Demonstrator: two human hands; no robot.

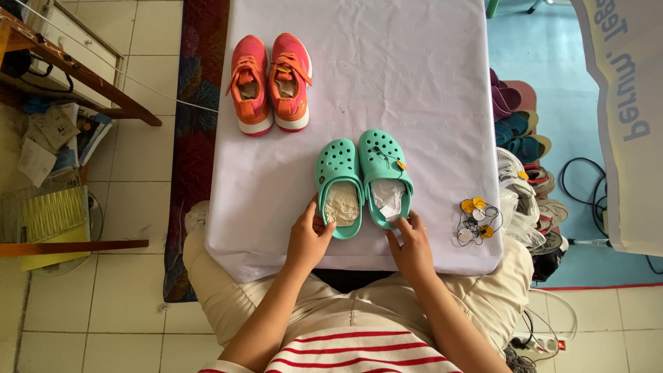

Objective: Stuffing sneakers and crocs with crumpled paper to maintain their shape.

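Head view — mint-green holed clogs (362, 181), paper-stuffed, with left hand (307, 242) and right hand (412, 250) fingers loosely open, touching their heels.

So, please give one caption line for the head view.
Both hands, left and right, touch teal clogs on a white table; orange sneakers beyond.

It looked like a small home-run shoe stall or stockroom. A desk draped in a white cloth (414, 83) carried tagged pairs on show: coral-orange lace-up sneakers (271, 83) and mint-green perforated foam clogs (364, 181) stuffed with paper. A loose bunch of yellow and white string tags (476, 221) lay near its corner, and a heap of assorted sandals and shoes (525, 166) crowded the blue floor beside it. Pale floor tiles (138, 179) and a patterned dark rug (197, 103) suggested a house.
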